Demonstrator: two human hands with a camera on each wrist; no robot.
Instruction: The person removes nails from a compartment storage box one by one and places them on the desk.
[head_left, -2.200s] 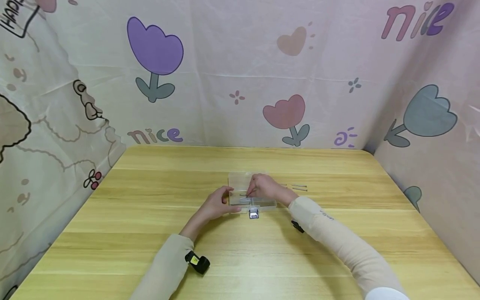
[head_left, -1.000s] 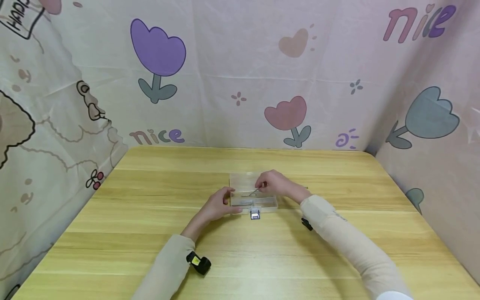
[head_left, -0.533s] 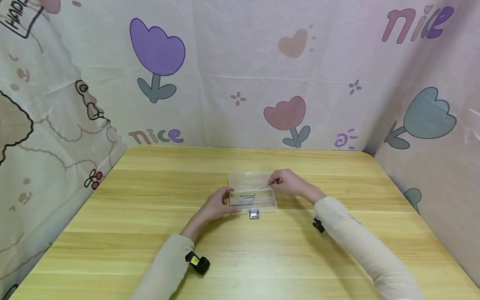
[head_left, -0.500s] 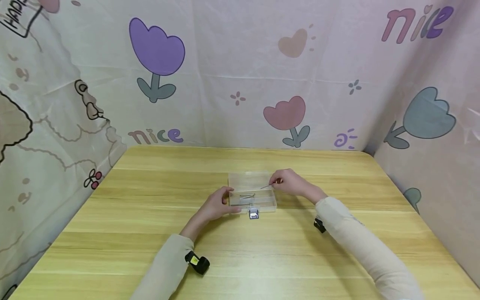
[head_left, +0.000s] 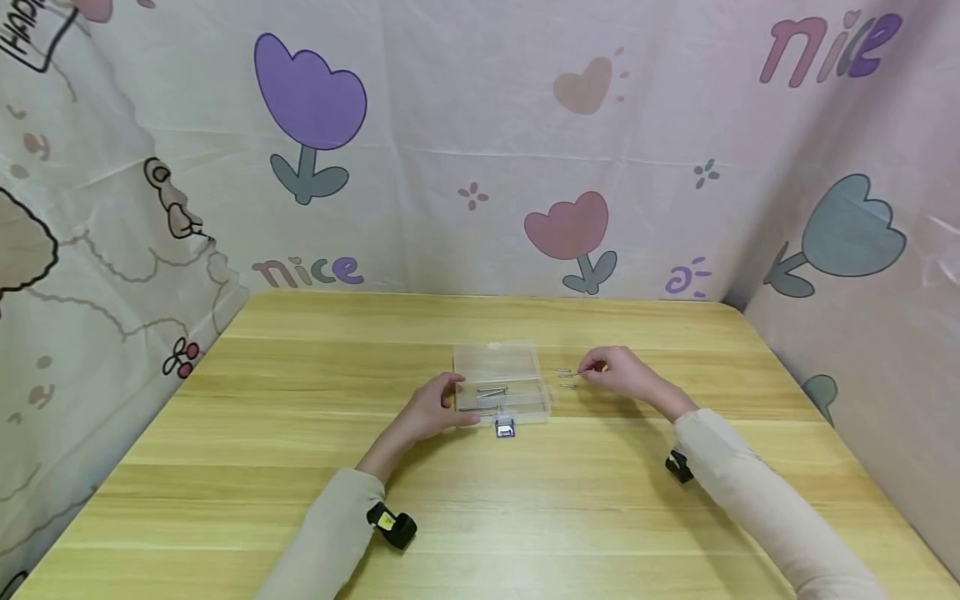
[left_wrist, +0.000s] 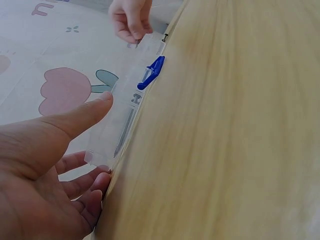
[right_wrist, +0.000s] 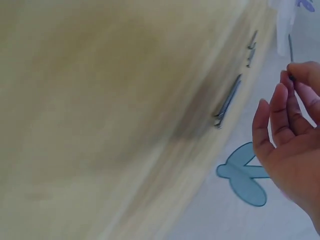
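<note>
A clear plastic box lies on the table with its lid laid back. Several nails lie inside, in separate compartments. My left hand grips the box's left end, thumb at the front edge and fingers toward the back. Between thumb and index finger, my right hand pinches a single nail, held above the table to the right of the box. Beneath and beside that hand, several loose nails lie on the tabletop. A blue latch sticks out from the box's front.
The wood-grain table carries the box near its far middle. Behind and at both sides hangs a pale printed cloth with flowers and lettering. Each sleeve bears a black wrist camera.
My right hand has lifted a nail out of the box and carried it rightward, over the loose nails on the table. The left hand stays at the box's left end.
</note>
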